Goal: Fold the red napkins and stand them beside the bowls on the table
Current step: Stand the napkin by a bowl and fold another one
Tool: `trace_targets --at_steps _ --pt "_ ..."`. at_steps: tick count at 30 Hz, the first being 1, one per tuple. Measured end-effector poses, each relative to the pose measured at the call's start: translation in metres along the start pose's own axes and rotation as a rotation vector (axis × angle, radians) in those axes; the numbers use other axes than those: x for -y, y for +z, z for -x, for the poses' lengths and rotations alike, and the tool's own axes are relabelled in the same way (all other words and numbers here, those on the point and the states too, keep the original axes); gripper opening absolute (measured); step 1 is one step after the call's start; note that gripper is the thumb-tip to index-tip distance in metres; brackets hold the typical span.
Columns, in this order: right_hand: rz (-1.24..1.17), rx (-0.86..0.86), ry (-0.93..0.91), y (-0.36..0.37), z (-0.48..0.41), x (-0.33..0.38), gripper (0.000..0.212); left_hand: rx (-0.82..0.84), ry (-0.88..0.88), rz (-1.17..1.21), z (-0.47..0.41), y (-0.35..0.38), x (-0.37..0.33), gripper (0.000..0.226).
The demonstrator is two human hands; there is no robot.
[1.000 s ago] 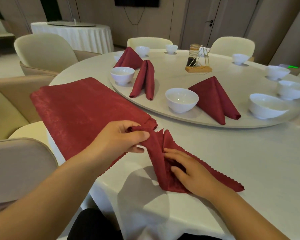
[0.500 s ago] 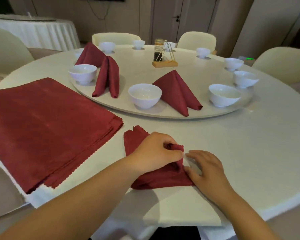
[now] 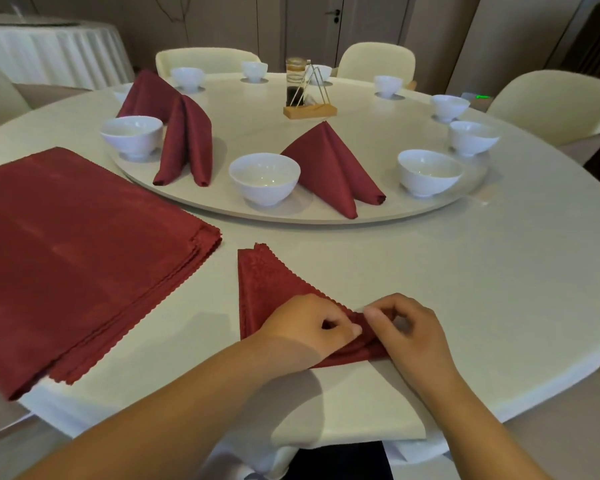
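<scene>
A red napkin (image 3: 267,285) lies folded into a triangle on the white table (image 3: 465,289) right in front of me. My left hand (image 3: 305,327) pinches its near right corner, and my right hand (image 3: 409,330) pinches the same corner from the right, fingertips almost meeting. A stack of flat red napkins (image 3: 77,244) covers the table's left side. On the round turntable (image 3: 291,216) stand three folded napkins: one (image 3: 329,168) beside the nearest bowl (image 3: 264,178), one (image 3: 187,140) beside the left bowl (image 3: 132,135), one (image 3: 146,95) behind. Another bowl (image 3: 428,171) stands alone at the right.
Several more white bowls ring the turntable's far edge. A wooden holder with a glass jar (image 3: 307,91) stands near its middle. Cream chairs (image 3: 551,105) surround the table, and a second clothed table (image 3: 49,50) stands at the back left.
My view swung right and the napkin was folded over into a compact triangle. Both hands came together at its near right corner, the right changing from pressing flat to pinching.
</scene>
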State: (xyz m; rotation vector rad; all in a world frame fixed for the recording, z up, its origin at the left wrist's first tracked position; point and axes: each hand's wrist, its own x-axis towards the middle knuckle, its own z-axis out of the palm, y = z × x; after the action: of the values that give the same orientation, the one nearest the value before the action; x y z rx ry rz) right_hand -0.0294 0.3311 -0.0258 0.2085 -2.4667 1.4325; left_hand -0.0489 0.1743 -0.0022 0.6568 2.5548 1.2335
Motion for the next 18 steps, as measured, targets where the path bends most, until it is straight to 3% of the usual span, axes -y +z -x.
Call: trace_targets --at_steps 3,5,7,11,14,18 --pt "0.066 -0.045 -0.009 0.003 0.000 -0.004 0.018 0.009 0.053 -0.059 0.004 -0.009 0.006 0.035" --pt "0.126 -0.060 -0.051 0.003 0.000 -0.005 0.012 -0.165 0.180 -0.193 0.006 -0.019 0.013 0.037" --pt "0.185 -0.065 -0.085 0.004 0.001 -0.006 0.007 -0.260 0.248 -0.404 0.004 -0.032 0.022 0.052" --pt "0.357 -0.049 -0.130 0.004 0.003 -0.007 0.007 -0.061 0.026 -0.603 0.003 -0.048 0.047 0.073" --pt "0.446 0.015 -0.098 0.003 0.004 -0.004 0.009 -0.026 0.059 -0.590 0.003 -0.045 0.059 0.090" --pt "0.538 0.073 -0.069 0.006 0.001 0.017 0.017 -0.050 0.091 -0.618 0.003 -0.041 0.062 0.091"
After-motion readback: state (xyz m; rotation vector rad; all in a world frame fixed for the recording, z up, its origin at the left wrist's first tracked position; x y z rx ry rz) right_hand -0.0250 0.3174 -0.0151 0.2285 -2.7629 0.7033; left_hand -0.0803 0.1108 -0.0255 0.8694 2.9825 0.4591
